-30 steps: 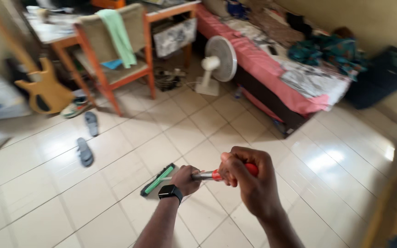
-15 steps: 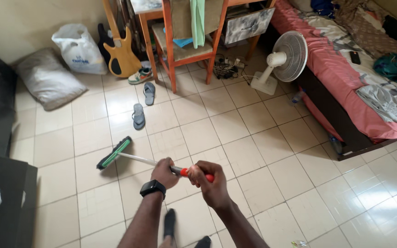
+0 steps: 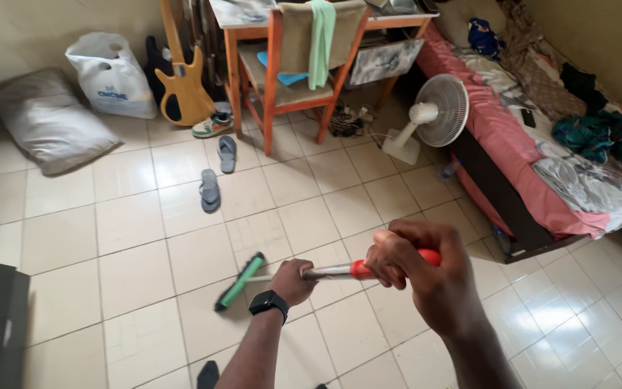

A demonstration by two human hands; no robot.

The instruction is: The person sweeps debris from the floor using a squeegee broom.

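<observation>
Broom (image 3: pixel 240 282), green-headed, rests on the tiled floor (image 3: pixel 131 238) ahead of the person. Left hand (image 3: pixel 291 281), watch at the wrist, is closed around the metal shaft; right hand (image 3: pixel 426 277) is closed around the red grip at the top end. White plastic bag (image 3: pixel 111 78) with blue printing stands against the far wall, between a grey pillow (image 3: pixel 48 119) and a yellow guitar (image 3: pixel 181 86).

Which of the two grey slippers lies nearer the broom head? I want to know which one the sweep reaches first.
The lower slipper, lying farther from the chair. The other slipper sits closer to the sneaker. The broom head is below both.
</observation>
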